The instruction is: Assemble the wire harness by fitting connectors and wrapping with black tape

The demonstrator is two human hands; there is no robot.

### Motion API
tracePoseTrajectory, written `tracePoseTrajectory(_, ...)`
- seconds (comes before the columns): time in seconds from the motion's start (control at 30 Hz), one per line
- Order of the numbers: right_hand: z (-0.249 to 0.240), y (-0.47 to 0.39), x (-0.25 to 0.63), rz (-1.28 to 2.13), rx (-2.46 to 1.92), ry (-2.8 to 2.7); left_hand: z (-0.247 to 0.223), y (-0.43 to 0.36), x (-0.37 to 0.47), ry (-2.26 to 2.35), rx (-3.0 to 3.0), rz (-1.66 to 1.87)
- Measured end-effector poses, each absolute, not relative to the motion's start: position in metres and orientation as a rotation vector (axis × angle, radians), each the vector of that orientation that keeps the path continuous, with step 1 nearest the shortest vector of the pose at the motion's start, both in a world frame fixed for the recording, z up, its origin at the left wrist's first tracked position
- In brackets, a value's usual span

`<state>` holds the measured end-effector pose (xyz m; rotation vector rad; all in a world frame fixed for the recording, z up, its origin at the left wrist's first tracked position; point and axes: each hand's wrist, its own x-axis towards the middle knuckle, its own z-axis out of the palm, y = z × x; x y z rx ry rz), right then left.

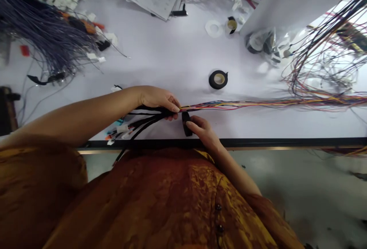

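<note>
Black tape roll (187,123) sits pinched in the right hand (202,130); left hand (162,102) grips the wire bundle (218,105)

Red, yellow and blue wires (243,104), black tape roll (187,124), rust-and-gold patterned clothing (183,199)

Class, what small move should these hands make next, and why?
Probably the right hand should pass the black tape roll around the wire bundle: the left hand pinches the bundle near where its black wrapping ends, and the roll is held close by.
</note>
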<state>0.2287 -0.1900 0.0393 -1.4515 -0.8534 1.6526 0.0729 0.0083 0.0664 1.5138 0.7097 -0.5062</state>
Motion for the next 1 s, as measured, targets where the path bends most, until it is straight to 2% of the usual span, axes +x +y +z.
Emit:
tracePoseTrajectory(0.23, 0.055, -0.196, 0.227, 1.602, -1.532, -0.934, 0.064, -0.012, 0.069, 0.632, 1.326, -0.407)
tracePoseTrajectory(0.43, 0.088, -0.188, 0.238, 1.851, -1.250, -0.693, 0.064, -0.041, 0.058, 0.675, 1.724, -0.175)
tracePoseTrajectory(0.53, 0.096, -0.159, 0.250, 1.909, -1.187, -0.718, 0.069, -0.042, 0.056, 0.664, 1.715, -0.156)
tracePoseTrajectory(0.67, 0.108, -0.138, 0.264, 1.565, -1.454, -0.917, 0.075, -0.031, 0.060, 0.576, 1.532, -0.306)
tracePoseTrajectory(0.77, 0.121, -0.157, 0.269, 1.356, -1.507, -0.965, 0.079, -0.023, 0.063, 0.543, 1.423, -0.402)
tracePoseTrajectory(0.9, 0.104, -0.200, 0.273, 1.685, -1.470, -1.253, 0.083, -0.017, 0.065, 0.527, 1.340, -0.439)
tracePoseTrajectory(1.0, 0.068, -0.208, 0.270, 1.516, -1.621, -1.313, 0.088, -0.014, 0.067, 0.505, 1.380, -0.452)
